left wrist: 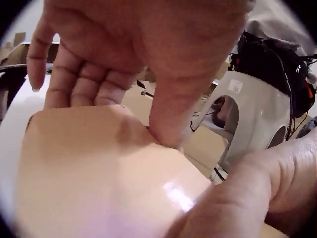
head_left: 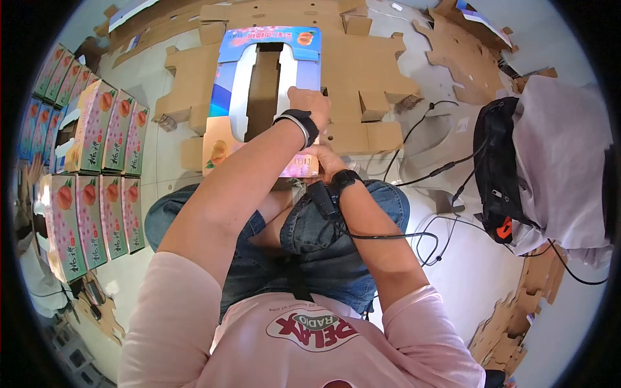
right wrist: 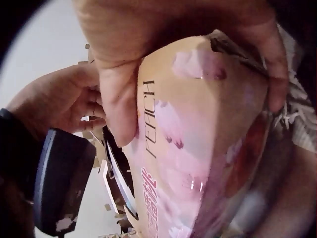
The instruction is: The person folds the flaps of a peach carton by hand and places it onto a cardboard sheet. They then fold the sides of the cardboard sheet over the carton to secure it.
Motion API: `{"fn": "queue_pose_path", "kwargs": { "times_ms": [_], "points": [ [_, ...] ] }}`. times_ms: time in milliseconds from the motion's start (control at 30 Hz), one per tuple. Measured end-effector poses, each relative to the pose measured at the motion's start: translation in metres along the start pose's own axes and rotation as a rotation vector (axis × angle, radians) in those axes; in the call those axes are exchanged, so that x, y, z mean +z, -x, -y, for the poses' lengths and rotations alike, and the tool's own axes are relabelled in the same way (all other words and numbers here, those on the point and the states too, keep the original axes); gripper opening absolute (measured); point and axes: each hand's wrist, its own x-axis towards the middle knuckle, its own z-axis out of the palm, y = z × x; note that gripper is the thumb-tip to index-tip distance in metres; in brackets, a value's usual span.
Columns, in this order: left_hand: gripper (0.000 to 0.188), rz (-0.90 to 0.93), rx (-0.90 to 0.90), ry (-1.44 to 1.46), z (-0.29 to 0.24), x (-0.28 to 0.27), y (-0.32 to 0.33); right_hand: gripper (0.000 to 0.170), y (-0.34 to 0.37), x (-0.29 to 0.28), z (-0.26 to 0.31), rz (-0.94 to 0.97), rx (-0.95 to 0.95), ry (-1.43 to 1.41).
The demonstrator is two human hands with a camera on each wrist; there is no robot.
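A printed peach carton (head_left: 223,145) stands in front of the seated person in the head view, with a long cut-out and white flaps on its upper side. The left hand (head_left: 310,103) reaches across to its right side. In the left wrist view that hand's fingers go behind a peach-coloured panel (left wrist: 89,148), with the thumb at its edge. At the near right corner, the right hand (head_left: 326,158) grips the carton. Its thumb (right wrist: 119,109) presses the face marked PEACH in the right wrist view, and its fingers wrap over the corner.
Printed peach boxes (head_left: 94,223) are stacked on the left. Flattened brown cardboard (head_left: 362,71) covers the floor ahead. On the right, a black backpack (head_left: 504,174) sits beside grey cloth (head_left: 563,155). Black cables (head_left: 414,236) trail from the right wrist across the floor.
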Motion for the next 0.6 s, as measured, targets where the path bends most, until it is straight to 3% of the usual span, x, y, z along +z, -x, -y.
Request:
{"fn": "queue_pose_path", "kwargs": {
  "times_ms": [67, 167, 333, 500, 533, 600],
  "points": [
    [0.038, -0.038, 0.003, 0.1, 0.004, 0.003, 0.003, 0.071, -0.009, -0.004, -0.002, 0.009, 0.073, -0.109],
    [0.034, -0.115, -0.079, 0.314, 0.015, 0.025, -0.002, 0.072, 0.0, 0.0, 0.003, 0.044, 0.015, -0.103],
    [0.024, -0.23, -0.064, 0.483, 0.02, 0.05, 0.001, 0.074, -0.002, 0.002, 0.001, 0.018, -0.023, -0.073],
    [0.023, -0.523, 0.044, 0.791, 0.024, 0.074, 0.005, 0.078, 0.004, 0.005, 0.005, 0.014, -0.022, -0.02],
    [0.023, -0.525, 0.044, 0.794, 0.025, 0.074, 0.007, 0.073, 0.008, 0.007, 0.007, 0.004, -0.018, -0.009],
    [0.021, -0.406, 0.085, 1.064, 0.028, 0.072, 0.011, 0.068, 0.012, 0.008, 0.009, -0.008, -0.013, 0.003]
  ]
}}
